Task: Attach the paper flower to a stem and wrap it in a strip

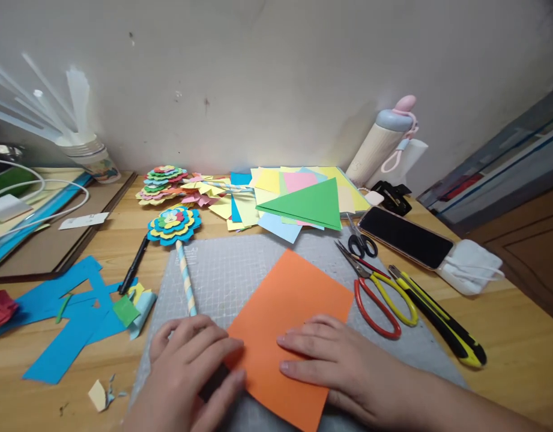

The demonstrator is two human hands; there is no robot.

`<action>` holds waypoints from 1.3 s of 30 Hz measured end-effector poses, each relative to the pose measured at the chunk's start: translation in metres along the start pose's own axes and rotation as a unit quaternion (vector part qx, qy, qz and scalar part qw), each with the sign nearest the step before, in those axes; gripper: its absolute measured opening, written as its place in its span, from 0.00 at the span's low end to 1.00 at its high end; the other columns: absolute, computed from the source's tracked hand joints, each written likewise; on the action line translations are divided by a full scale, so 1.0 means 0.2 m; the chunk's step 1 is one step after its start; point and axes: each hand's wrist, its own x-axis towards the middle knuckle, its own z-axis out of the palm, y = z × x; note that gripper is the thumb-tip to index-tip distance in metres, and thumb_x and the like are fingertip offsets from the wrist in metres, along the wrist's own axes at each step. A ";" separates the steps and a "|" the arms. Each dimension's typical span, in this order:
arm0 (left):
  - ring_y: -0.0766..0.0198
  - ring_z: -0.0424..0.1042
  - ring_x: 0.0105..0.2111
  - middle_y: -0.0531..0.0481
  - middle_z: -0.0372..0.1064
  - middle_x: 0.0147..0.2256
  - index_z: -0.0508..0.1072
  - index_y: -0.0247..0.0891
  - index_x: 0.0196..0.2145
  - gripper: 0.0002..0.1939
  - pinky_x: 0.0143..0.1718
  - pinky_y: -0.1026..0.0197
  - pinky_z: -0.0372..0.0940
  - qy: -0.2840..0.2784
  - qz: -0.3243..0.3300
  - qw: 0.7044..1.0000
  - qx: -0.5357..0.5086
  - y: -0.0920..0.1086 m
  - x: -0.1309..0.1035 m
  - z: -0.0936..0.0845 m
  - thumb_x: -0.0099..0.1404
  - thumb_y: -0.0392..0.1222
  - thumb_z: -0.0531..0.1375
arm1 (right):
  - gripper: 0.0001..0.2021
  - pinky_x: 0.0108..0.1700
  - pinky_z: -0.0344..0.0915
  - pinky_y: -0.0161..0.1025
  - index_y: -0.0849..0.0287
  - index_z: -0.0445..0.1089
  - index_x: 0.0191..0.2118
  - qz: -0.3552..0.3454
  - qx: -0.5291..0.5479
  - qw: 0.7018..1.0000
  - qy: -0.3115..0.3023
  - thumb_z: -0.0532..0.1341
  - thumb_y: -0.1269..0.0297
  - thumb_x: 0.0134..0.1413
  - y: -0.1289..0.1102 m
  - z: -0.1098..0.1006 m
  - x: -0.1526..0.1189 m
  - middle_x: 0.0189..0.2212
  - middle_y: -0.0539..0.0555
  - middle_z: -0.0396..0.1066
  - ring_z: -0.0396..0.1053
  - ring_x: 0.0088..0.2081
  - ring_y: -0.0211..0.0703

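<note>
A sheet of orange paper (289, 300) lies at an angle over the grey cutting mat (222, 264). My left hand (190, 372) has its bent fingers and thumb at the paper's left corner. A small dark patch shows beneath that hand; I cannot make out what it is. On the right part of the sheet, the fingers of my right hand (343, 360) rest on top, with the thumb tucked under the edge. Just beyond my left hand is a layered paper flower (174, 225) on a striped paper stem (186, 279).
Red-and-yellow-handled pliers (377, 300), black scissors (362, 245), a utility knife (442, 321) and a phone (406, 236) lie right. Behind are coloured papers (303, 207) and a bottle (377, 144). Blue scraps (73, 342), a black pen (134, 264) and a paper cup (93, 159) stand left.
</note>
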 end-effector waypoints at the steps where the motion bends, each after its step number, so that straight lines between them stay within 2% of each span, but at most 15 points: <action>1: 0.54 0.67 0.40 0.54 0.75 0.37 0.70 0.50 0.45 0.16 0.43 0.52 0.53 -0.002 0.017 1.000 0.000 0.00 0.01 0.00 0.59 0.53 0.61 | 0.20 0.58 0.56 0.48 0.53 0.59 0.62 -0.003 0.000 1.000 0.004 0.51 0.62 0.65 0.00 -0.01 -0.01 0.62 0.55 0.60 0.60 0.59 0.45; 4: 0.53 0.67 0.40 0.56 0.76 0.35 0.70 0.50 0.43 0.19 0.46 0.51 0.50 -0.015 0.039 0.999 0.016 0.01 0.01 0.01 0.56 0.59 0.62 | 0.23 0.57 0.59 0.46 0.54 0.58 0.63 -0.019 -0.006 0.999 0.025 0.52 0.66 0.63 0.00 -0.03 -0.03 0.59 0.56 0.65 0.64 0.57 0.44; 7: 0.56 0.67 0.42 0.58 0.75 0.34 0.71 0.50 0.40 0.07 0.50 0.51 0.45 -0.017 0.024 0.999 0.019 0.04 0.00 0.04 0.62 0.45 0.60 | 0.24 0.53 0.64 0.44 0.56 0.59 0.62 -0.046 -0.033 0.997 0.047 0.52 0.68 0.60 -0.01 -0.03 -0.04 0.56 0.57 0.68 0.68 0.54 0.45; 9: 0.57 0.67 0.43 0.59 0.74 0.33 0.71 0.49 0.39 0.08 0.50 0.52 0.44 -0.015 0.018 1.000 0.007 0.06 -0.02 0.05 0.64 0.37 0.57 | 0.23 0.51 0.66 0.45 0.60 0.62 0.60 -0.058 -0.059 0.995 0.046 0.53 0.68 0.59 -0.02 -0.02 -0.05 0.55 0.59 0.68 0.70 0.52 0.48; 12: 0.57 0.67 0.45 0.58 0.74 0.33 0.72 0.48 0.38 0.10 0.50 0.51 0.45 -0.014 0.019 1.000 0.020 0.09 -0.04 0.05 0.64 0.34 0.56 | 0.21 0.49 0.68 0.45 0.63 0.65 0.57 -0.058 -0.077 0.995 0.025 0.53 0.68 0.59 -0.06 0.00 -0.06 0.55 0.60 0.69 0.71 0.51 0.49; 14: 0.57 0.67 0.46 0.58 0.74 0.33 0.72 0.48 0.38 0.09 0.50 0.52 0.46 -0.021 0.043 0.998 0.040 0.10 -0.04 0.04 0.63 0.34 0.57 | 0.20 0.46 0.69 0.42 0.61 0.66 0.57 -0.055 -0.068 0.996 0.018 0.53 0.65 0.61 -0.08 0.01 -0.07 0.54 0.59 0.69 0.71 0.50 0.47; 17: 0.58 0.68 0.44 0.59 0.74 0.32 0.73 0.48 0.38 0.08 0.48 0.53 0.48 -0.023 0.069 0.996 0.055 0.10 -0.03 0.03 0.63 0.36 0.58 | 0.22 0.43 0.68 0.40 0.58 0.69 0.53 -0.059 -0.027 0.997 0.044 0.50 0.51 0.63 -0.08 -0.01 -0.09 0.49 0.58 0.74 0.73 0.46 0.46; 19: 0.58 0.68 0.43 0.59 0.74 0.32 0.73 0.48 0.37 0.07 0.46 0.53 0.49 -0.019 0.069 0.996 0.056 0.10 -0.03 0.03 0.63 0.37 0.58 | 0.23 0.39 0.66 0.39 0.58 0.73 0.45 0.019 -0.024 0.995 0.097 0.46 0.49 0.64 -0.04 -0.04 -0.11 0.40 0.56 0.77 0.74 0.39 0.44; 20: 0.58 0.68 0.43 0.59 0.74 0.32 0.73 0.48 0.36 0.06 0.46 0.53 0.49 -0.018 0.070 0.996 0.056 0.11 -0.02 0.03 0.63 0.38 0.58 | 0.21 0.36 0.65 0.39 0.57 0.73 0.39 0.108 -0.052 0.984 0.130 0.45 0.52 0.65 -0.02 -0.06 -0.13 0.35 0.55 0.76 0.73 0.36 0.44; 21: 0.58 0.68 0.42 0.59 0.74 0.32 0.73 0.49 0.36 0.06 0.46 0.53 0.48 -0.018 0.071 0.996 0.056 0.11 -0.02 0.03 0.63 0.38 0.59 | 0.19 0.33 0.63 0.39 0.56 0.71 0.34 0.216 -0.099 0.958 0.160 0.47 0.54 0.64 0.02 -0.08 -0.15 0.31 0.54 0.74 0.72 0.32 0.44; 23: 0.58 0.68 0.42 0.60 0.74 0.32 0.72 0.48 0.35 0.05 0.46 0.53 0.48 -0.018 0.072 0.996 0.058 0.11 -0.02 0.04 0.63 0.38 0.59 | 0.12 0.27 0.58 0.39 0.55 0.67 0.32 0.386 -0.178 0.889 0.169 0.53 0.55 0.60 0.09 -0.11 -0.20 0.33 0.53 0.72 0.70 0.31 0.46; 25: 0.58 0.68 0.42 0.60 0.74 0.32 0.72 0.48 0.35 0.04 0.46 0.52 0.48 -0.024 0.073 0.995 0.058 0.10 -0.03 0.04 0.63 0.39 0.59 | 0.11 0.25 0.56 0.38 0.55 0.66 0.34 0.453 -0.195 0.860 0.133 0.58 0.52 0.55 0.15 -0.12 -0.25 0.38 0.55 0.71 0.70 0.34 0.49; 30: 0.58 0.67 0.43 0.59 0.73 0.33 0.72 0.48 0.36 0.05 0.46 0.52 0.48 -0.037 0.066 0.996 0.052 0.10 -0.04 0.04 0.64 0.39 0.58 | 0.12 0.30 0.60 0.39 0.56 0.67 0.41 0.480 -0.162 0.856 0.101 0.57 0.54 0.56 0.24 -0.12 -0.34 0.41 0.58 0.69 0.71 0.35 0.49; 35: 0.57 0.67 0.44 0.56 0.73 0.34 0.73 0.48 0.36 0.08 0.48 0.50 0.48 -0.045 0.044 0.997 0.037 0.12 -0.05 0.05 0.65 0.37 0.56 | 0.08 0.33 0.61 0.38 0.55 0.69 0.39 0.450 -0.146 0.873 0.116 0.59 0.64 0.52 0.28 -0.13 -0.36 0.37 0.55 0.71 0.71 0.35 0.46; 39: 0.58 0.68 0.43 0.56 0.73 0.33 0.74 0.47 0.34 0.08 0.48 0.49 0.47 -0.030 0.012 0.999 0.004 0.14 -0.05 0.05 0.64 0.36 0.56 | 0.07 0.39 0.63 0.41 0.57 0.70 0.38 0.455 -0.147 0.864 0.155 0.57 0.67 0.53 0.35 -0.13 -0.33 0.39 0.57 0.71 0.70 0.41 0.50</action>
